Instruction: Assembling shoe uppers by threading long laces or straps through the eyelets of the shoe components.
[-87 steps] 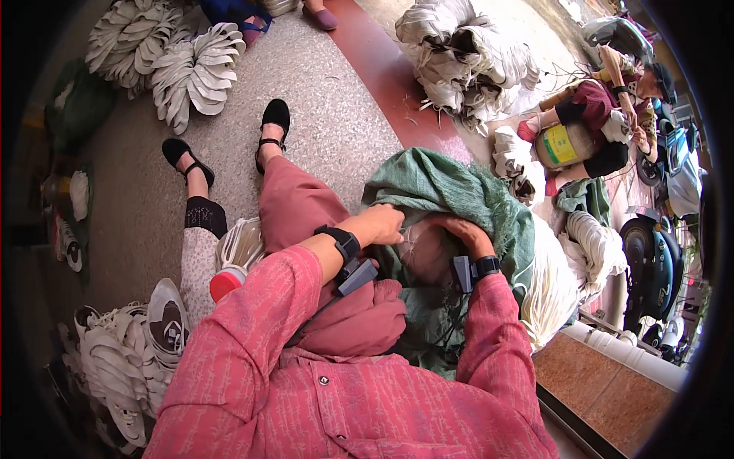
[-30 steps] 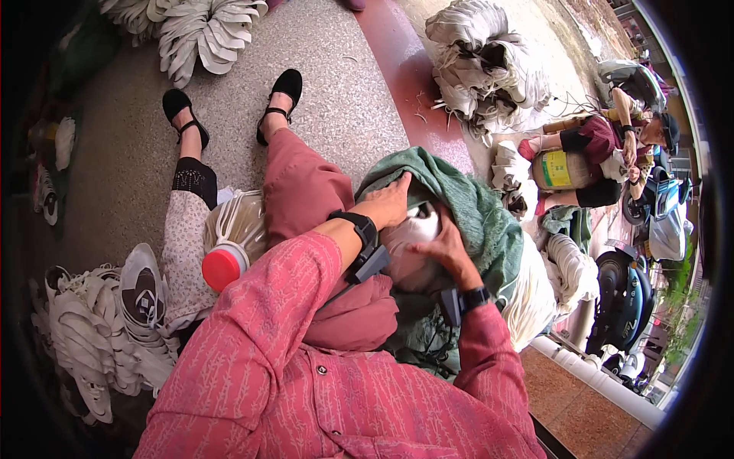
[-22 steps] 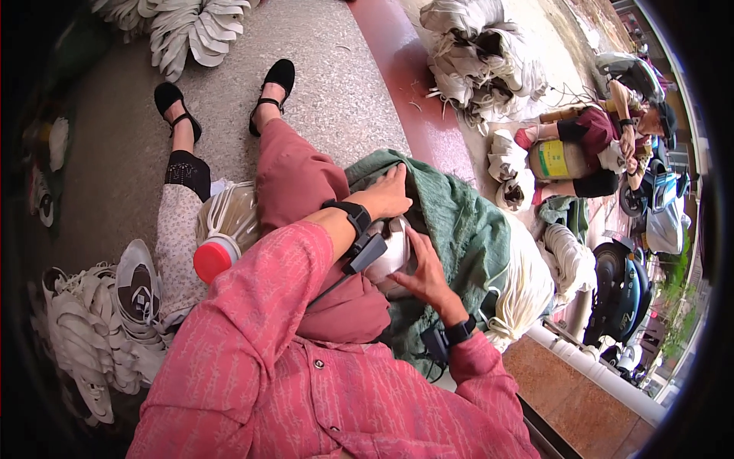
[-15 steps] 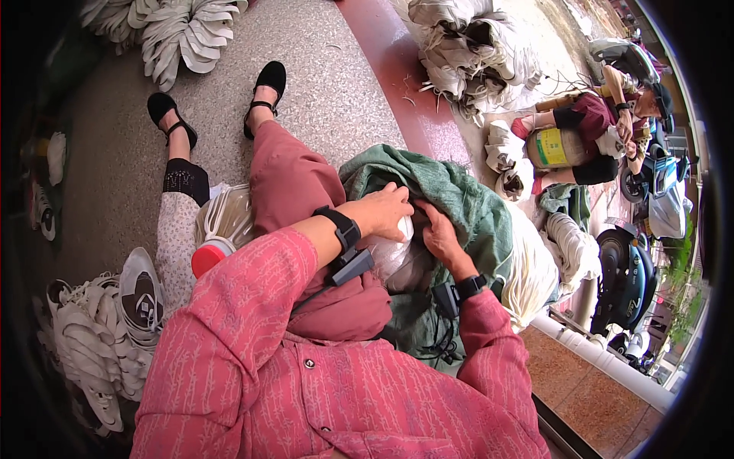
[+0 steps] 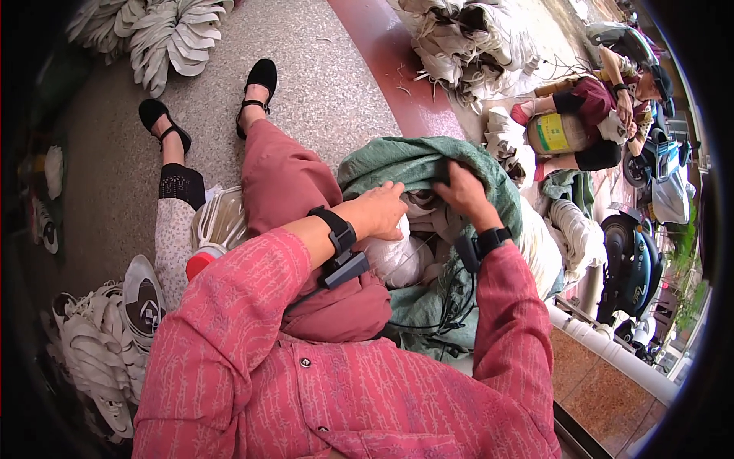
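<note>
A green cloth sack (image 5: 397,162) stands with its mouth open in front of my lap, and whitish shoe pieces (image 5: 423,200) show inside. My right hand (image 5: 468,197) is closed on the far rim of the sack, its fingertips tucked under the folded cloth. At the near side of the opening, my left hand (image 5: 382,210) curls over the top of a white rounded bundle (image 5: 394,258). That bundle looks wrapped in thread or thin film; its exact kind is unclear. The left fingertips are partly hidden.
White shoe uppers (image 5: 103,336) lie heaped at lower left, with a clear jar (image 5: 219,222) nearby. More white pieces (image 5: 172,42) sit at upper left, and a large bundle (image 5: 474,46) farther off. Another person (image 5: 592,115) sits at right, near a parked scooter (image 5: 631,264).
My right hand has moved up and right, lifting the sack's rim back, so more white pieces inside show. My left hand stays at the white bundle.
</note>
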{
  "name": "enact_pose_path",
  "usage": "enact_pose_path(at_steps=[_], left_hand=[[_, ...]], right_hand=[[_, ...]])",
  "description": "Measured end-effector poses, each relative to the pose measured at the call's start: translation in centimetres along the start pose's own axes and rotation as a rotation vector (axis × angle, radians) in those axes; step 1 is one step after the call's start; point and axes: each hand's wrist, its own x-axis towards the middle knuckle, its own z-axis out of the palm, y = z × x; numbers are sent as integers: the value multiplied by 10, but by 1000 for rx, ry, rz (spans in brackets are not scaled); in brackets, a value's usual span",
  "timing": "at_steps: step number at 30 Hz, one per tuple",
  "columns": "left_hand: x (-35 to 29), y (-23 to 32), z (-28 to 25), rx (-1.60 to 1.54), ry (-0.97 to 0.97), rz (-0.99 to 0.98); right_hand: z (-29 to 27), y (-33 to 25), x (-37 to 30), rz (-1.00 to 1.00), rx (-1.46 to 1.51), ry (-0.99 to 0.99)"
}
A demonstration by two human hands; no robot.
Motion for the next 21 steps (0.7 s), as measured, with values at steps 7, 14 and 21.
enact_pose_path(at_steps=[7,14,21], left_hand=[[1,4,-5,0,-5,89],[1,8,-9,-79,-61,70],[-1,18,-7,-50,-74,164]], right_hand=[[15,-28,-1,-314,-264,127],[-3,-11,55,-362,-187,26],[36,-2,85,-160,-269,176]])
